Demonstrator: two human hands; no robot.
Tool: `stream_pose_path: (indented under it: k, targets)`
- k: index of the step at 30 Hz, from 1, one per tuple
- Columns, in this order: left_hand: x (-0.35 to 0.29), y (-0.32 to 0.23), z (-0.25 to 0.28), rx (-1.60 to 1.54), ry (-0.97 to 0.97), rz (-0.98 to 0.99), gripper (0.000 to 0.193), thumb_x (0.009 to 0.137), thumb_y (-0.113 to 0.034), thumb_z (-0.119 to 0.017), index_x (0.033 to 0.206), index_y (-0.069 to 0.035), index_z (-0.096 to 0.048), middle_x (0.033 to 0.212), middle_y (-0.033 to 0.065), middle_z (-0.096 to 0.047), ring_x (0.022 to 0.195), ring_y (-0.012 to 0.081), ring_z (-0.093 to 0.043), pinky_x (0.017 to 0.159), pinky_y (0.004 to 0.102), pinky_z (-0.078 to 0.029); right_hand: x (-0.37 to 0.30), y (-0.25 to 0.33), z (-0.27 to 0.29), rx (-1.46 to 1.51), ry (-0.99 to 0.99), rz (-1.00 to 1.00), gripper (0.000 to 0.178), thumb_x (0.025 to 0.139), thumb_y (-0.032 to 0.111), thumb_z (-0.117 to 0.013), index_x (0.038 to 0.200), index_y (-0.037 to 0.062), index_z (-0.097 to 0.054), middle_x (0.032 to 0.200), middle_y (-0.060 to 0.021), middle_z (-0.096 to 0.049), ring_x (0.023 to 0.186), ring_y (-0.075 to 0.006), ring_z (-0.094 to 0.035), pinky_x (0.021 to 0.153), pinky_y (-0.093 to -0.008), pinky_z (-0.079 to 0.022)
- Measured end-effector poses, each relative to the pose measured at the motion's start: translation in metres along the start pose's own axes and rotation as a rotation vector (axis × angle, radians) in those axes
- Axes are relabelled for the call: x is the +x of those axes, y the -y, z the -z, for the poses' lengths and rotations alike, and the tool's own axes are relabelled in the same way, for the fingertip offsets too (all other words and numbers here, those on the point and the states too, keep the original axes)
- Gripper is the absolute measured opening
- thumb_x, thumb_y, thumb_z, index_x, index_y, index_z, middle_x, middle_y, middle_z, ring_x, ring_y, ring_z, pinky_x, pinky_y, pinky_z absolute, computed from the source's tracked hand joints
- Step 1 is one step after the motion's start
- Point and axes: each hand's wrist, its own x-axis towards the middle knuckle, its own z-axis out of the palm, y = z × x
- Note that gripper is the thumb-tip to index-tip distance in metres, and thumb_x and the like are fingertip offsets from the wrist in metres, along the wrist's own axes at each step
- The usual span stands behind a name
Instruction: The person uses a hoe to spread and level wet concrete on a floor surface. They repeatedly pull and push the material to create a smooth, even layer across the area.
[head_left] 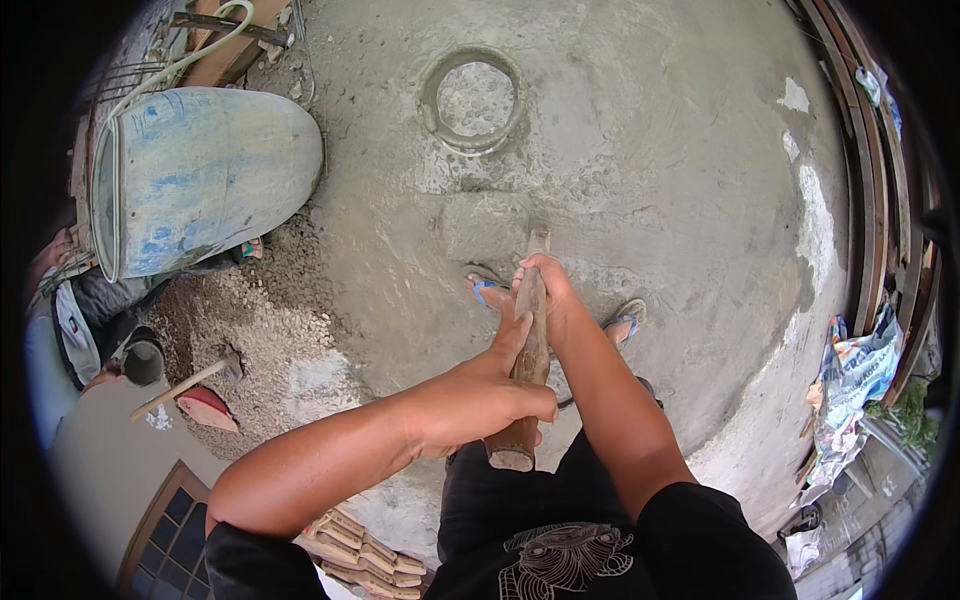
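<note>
Gripping a thick, rough wooden handle (532, 368), the person's two hands worked one ahead of the other over a floor of wet gray cement (690, 200). The left hand (480, 400) was closed near the butt end, its fingers (535, 402) wrapped over the wood and its thumb pointing forward along it. The right hand (548, 280) was closed farther out, near the far end, its fingers curled around the handle.

The handle pointed away from the body, between two feet in blue-strapped sandals (489, 286). Just beyond its tip lay a roughly rectangular cement-gray patch (485, 225); whether this was a blade coated in mix, I could not tell. Farther off stood a round, cement-smeared rim (430, 95) around gray material.

To the left, a scuffed blue barrel (215, 180) lay on its side, a pale hose (190, 60) running past its mouth. Below it spread a heap of gravel (270, 335), with a wooden-handled tool (185, 387) and a red, half-round object (207, 408) at its edge. Near the heap, a co-worker's leg (190, 280) and a dark bucket (142, 362) showed. Long planks (868, 180) and a crumpled printed sack (855, 375) lined the right side.
</note>
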Motion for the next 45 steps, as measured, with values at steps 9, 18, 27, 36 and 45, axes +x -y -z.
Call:
stream_pose_path:
  k: [9,18,27,36,45]
  targets:
    - [-0.216,0.03,0.095,0.13,0.337,-0.369,0.09,0.094,-0.017,-0.064,0.157,-0.015,0.0,0.123,0.0155,-0.051,0.088,0.0179,-0.062,0.073,0.0316,-0.057,-0.15,-0.013,-0.186,-0.182,-0.067,0.213,0.017,0.08,0.012,-0.055,0.092,0.0024,-0.045,0.077,-0.0116,-0.051,0.059,-0.0238,-0.053,0.056,-0.0401,-0.052]
    - [-0.083,0.191,0.312,0.777,-0.682,-0.187,0.071,0.07,-0.01,-0.07,0.138,-0.013,-0.049,0.11,0.0202,-0.068,0.102,0.0335,-0.066,0.088,0.041,-0.053,-0.015,-0.159,-0.274,-0.306,-0.302,0.62,0.022,0.085,-0.002,-0.055,0.104,-0.0026,-0.044,0.083,-0.0147,-0.05,0.066,-0.0261,-0.059,0.058,-0.0415,-0.052]
    - [0.158,0.253,0.26,0.502,-0.856,-0.622,0.031,0.071,-0.012,-0.068,0.1,-0.004,-0.059,0.097,0.0179,-0.067,0.092,0.0408,-0.064,0.078,0.0473,-0.053,0.058,-0.039,-0.174,-0.282,-0.085,0.669,0.016,0.08,0.006,-0.061,0.093,0.0025,-0.05,0.075,-0.0097,-0.052,0.068,-0.0233,-0.054,0.067,-0.0383,-0.051]
    - [0.081,0.214,0.004,0.076,-0.699,-0.636,0.039,0.072,-0.012,-0.071,0.106,-0.004,-0.053,0.084,0.0224,-0.065,0.08,0.0437,-0.065,0.069,0.0493,-0.053,-0.059,0.057,-0.104,-0.552,0.085,0.277,0.012,0.08,0.01,-0.054,0.087,0.0116,-0.045,0.069,-0.0031,-0.046,0.061,-0.0177,-0.049,0.063,-0.0351,-0.047]
    - [0.181,0.216,-0.131,-0.389,-1.009,-0.392,0.042,0.07,-0.012,-0.071,0.107,-0.001,-0.055,0.073,0.0266,-0.064,0.071,0.047,-0.065,0.066,0.0521,-0.054,0.021,0.009,-0.069,-0.867,0.349,-0.102,0.016,0.077,0.013,-0.058,0.089,0.0105,-0.047,0.071,-0.0042,-0.049,0.063,-0.019,-0.05,0.063,-0.0346,-0.046]
